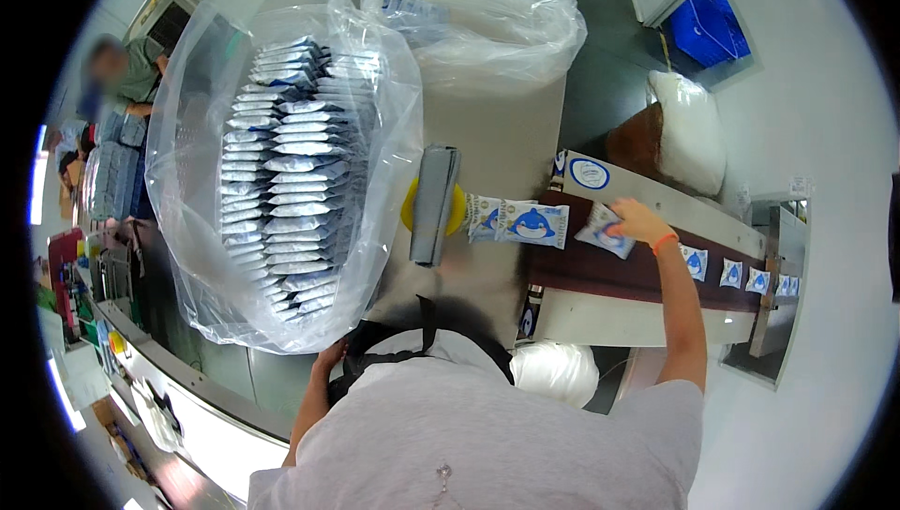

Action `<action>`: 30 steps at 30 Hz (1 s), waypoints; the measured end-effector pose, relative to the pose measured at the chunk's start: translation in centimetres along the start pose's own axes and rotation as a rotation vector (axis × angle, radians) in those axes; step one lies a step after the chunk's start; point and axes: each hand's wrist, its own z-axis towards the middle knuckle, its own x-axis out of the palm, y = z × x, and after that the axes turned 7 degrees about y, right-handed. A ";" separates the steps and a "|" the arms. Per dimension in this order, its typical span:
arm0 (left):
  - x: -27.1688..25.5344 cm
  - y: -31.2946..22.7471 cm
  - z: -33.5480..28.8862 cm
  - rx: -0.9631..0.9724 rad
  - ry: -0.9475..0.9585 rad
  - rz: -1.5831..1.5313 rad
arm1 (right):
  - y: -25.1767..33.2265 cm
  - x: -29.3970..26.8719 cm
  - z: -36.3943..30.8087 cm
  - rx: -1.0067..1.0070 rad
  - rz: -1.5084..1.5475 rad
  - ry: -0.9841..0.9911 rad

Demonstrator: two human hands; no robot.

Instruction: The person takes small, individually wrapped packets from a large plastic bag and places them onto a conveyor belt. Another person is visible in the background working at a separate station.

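Observation:
My right hand [643, 223], with an orange band at the wrist, is closed on the right edge of a small white packet [602, 232] over the brown conveyor belt [581, 264]. Left of it, white packets with a blue whale picture [532, 226] overlap where the belt meets the metal table. My left hand [330, 354] hangs low by the near edge of a large clear plastic bag [398, 219]; its fingers are mostly hidden. Inside that bag, several packets [305, 182] stand in tight rows.
More packets [731, 273] lie spaced along the belt up to a wall opening. On the metal table [492, 126] are a grey block-shaped bundle [434, 205] over a yellow round object [457, 208] and another clear bag [487, 18]. Another person [136, 69] is at far left.

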 end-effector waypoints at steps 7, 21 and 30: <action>-0.8 7.8 5.1 0.285 -0.072 0.105 | 15.5 -1.8 14.3 -0.321 0.174 0.237; -0.1 6.4 2.9 0.193 -0.152 -0.258 | 29.8 18.7 3.2 -0.143 -0.261 -0.362; -3.4 7.9 4.7 0.435 -0.285 -0.088 | 21.2 12.7 0.6 -0.154 1.517 0.399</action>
